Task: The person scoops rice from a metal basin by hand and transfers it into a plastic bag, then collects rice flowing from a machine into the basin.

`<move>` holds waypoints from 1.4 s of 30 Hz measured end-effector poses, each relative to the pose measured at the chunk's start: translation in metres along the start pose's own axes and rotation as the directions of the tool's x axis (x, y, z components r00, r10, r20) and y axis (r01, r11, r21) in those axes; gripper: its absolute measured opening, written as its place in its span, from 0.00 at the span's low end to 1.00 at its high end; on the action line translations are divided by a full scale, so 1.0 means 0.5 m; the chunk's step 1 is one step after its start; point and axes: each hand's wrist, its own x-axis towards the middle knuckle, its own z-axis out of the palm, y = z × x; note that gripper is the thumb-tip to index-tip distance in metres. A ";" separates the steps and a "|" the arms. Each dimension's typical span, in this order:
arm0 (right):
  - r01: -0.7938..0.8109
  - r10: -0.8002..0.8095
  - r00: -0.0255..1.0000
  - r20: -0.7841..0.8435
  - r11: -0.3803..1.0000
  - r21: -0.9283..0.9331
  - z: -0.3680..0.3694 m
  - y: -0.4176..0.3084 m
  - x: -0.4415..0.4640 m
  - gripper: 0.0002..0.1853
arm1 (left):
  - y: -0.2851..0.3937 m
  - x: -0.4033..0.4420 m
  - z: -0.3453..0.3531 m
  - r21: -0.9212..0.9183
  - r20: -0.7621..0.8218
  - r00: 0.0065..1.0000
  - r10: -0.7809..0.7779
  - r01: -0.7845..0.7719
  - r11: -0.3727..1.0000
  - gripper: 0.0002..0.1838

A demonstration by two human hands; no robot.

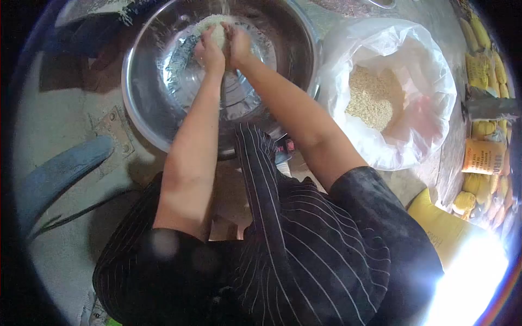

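Note:
Both my hands are inside a wide shiny metal basin (136,103), near its far side. My left hand (211,50) and my right hand (238,44) are cupped side by side, palms facing each other. A pale heap of grain (218,36), which looks like rice, sits between them, held by the curled fingers. More pale grain lies in the basin just beyond the fingertips, where a blurred light streak shows at the top edge. The lower part of the basin's inside is bare, reflective metal.
A clear plastic-lined sack (429,65) holding grain (375,98) stands against the basin's right side. Stacked yellow packages (481,130) line the far right, with a yellow sack (440,217) below. A curved blue-grey piece (65,168) lies left. A striped black cloth (304,233) covers my lap.

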 end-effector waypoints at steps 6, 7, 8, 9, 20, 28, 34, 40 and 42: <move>-0.052 0.117 0.976 -0.184 0.945 0.323 0.027 -0.029 -0.053 0.16 | 0.024 -0.029 0.018 -0.616 -0.049 0.972 -0.231 0.153 0.772 0.33; -0.028 0.104 0.965 -0.240 0.953 0.301 0.035 -0.049 -0.069 0.16 | 0.034 -0.031 0.015 -0.677 -0.025 0.968 -0.250 0.167 0.716 0.32; -0.027 0.106 0.963 -0.248 0.953 0.302 0.038 -0.061 -0.073 0.16 | 0.044 -0.035 0.009 -0.729 -0.003 0.964 -0.268 0.181 0.660 0.32; -0.062 0.114 0.985 -0.131 0.936 0.346 0.044 -0.071 -0.077 0.15 | 0.064 -0.043 0.004 -0.723 -0.001 0.963 -0.270 0.186 0.666 0.32; 0.135 -0.100 0.990 -0.097 0.863 0.488 0.012 -0.373 -0.270 0.18 | 0.334 -0.257 0.121 -0.663 0.092 0.990 -0.107 0.141 0.735 0.28; 0.286 -0.497 0.757 -0.424 0.836 -0.469 -0.274 -0.617 -0.360 0.19 | 0.386 -0.430 0.338 -0.262 0.561 0.802 0.203 -0.060 0.963 0.26; -0.464 -0.799 0.567 -0.198 -0.112 -0.879 -0.331 -0.632 -0.403 0.22 | 0.311 -0.346 0.294 -0.323 0.742 0.626 0.240 0.020 0.946 0.24; 0.352 -0.566 0.820 0.084 0.384 -0.854 -0.084 -0.500 -0.351 0.14 | 0.265 -0.131 0.036 -0.099 0.373 0.923 0.091 -0.057 0.993 0.20; 0.248 -0.127 0.968 0.215 0.372 -0.895 -0.031 -0.396 -0.308 0.15 | 0.179 -0.059 -0.083 0.404 0.250 0.950 -0.188 0.074 0.912 0.13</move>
